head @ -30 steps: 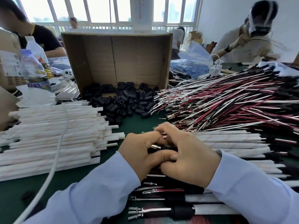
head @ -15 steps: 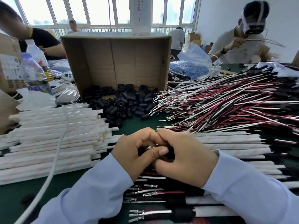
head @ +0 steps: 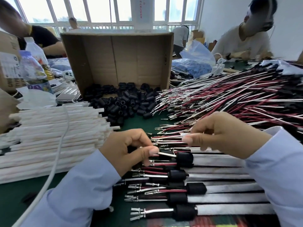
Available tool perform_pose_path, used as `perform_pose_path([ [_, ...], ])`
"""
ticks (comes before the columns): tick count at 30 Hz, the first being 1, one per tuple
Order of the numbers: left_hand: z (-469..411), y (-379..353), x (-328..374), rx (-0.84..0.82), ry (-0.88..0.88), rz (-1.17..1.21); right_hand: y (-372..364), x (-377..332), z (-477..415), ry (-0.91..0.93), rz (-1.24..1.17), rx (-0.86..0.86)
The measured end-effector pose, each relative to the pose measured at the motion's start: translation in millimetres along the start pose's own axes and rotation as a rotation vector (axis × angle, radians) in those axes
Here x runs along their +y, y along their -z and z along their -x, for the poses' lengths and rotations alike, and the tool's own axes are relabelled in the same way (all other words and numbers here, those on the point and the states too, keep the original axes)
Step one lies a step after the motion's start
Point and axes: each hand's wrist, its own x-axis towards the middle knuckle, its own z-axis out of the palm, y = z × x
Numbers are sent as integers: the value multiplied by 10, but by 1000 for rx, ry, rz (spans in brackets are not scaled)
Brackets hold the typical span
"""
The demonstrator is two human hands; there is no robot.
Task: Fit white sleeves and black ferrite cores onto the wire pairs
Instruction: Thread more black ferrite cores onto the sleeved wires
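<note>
My left hand [head: 129, 149] pinches the metal-tipped ends of a wire pair [head: 167, 155] that carries a black ferrite core [head: 184, 158] and a white sleeve. It lies on top of the row of fitted pairs [head: 213, 200]. My right hand [head: 226, 133] is off to the right, thumb and fingers pinching a loose red-and-white wire pair [head: 168, 137] at the near edge of the big wire pile [head: 229, 99]. White sleeves [head: 49, 136] are stacked on the left. Loose ferrite cores [head: 127, 102] spill from the cardboard box [head: 118, 59].
A white cable [head: 57, 154] runs across the sleeve stack. Bottles [head: 32, 69] and packets crowd the far left. Blue bags [head: 193, 66] sit behind the wires. Other people work at the far side of the green table [head: 144, 122].
My hands were pressed together over one pair at the centre. They have parted: the right hand has gone up and right to the loose wires, while the left stays on the fitted pair's ends.
</note>
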Motion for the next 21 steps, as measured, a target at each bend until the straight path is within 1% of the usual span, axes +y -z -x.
perform_pose_path([
  [1, 18, 44, -36, -25, 8, -60, -2, 30, -23, -32, 92, 28],
  [2, 45, 80, -61, -39, 16, -115, -15, 52, -51, -69, 237, 18],
  [4, 101, 111, -85, -28, 21, -187, -91, 81, -91, -134, 465, -78],
  [6, 120, 117, -67, 71, 45, -206, -147, 89, -105, -176, 516, -154],
  [7, 104, 124, -52, 154, 94, -159, -149, 91, -98, -193, 520, -170],
  [8, 78, 134, -43, 237, 173, -67, -145, 87, -89, -199, 526, -178],
  [9, 49, 152, -26, 287, 276, 61, -141, 82, -83, -193, 533, -184],
  [10, 20, 175, -6, 288, 378, 213, -145, 85, -84, -171, 535, -180],
  [13, -47, 199, 63, 135, 618, 691, -243, 50, -109, -72, 541, -134],
  [15, -74, 198, 84, 52, 700, 941, -337, 44, -149, -9, 521, -120],
  [17, -106, 192, 96, 2, 723, 1147, -386, 29, -179, 11, 480, -137],
  [19, -138, 167, 129, 6, 712, 1225, -402, 37, -169, 15, 453, -150],
  [21, -160, 125, 138, 22, 694, 1114, -383, 79, -127, 0, 362, -113],
])
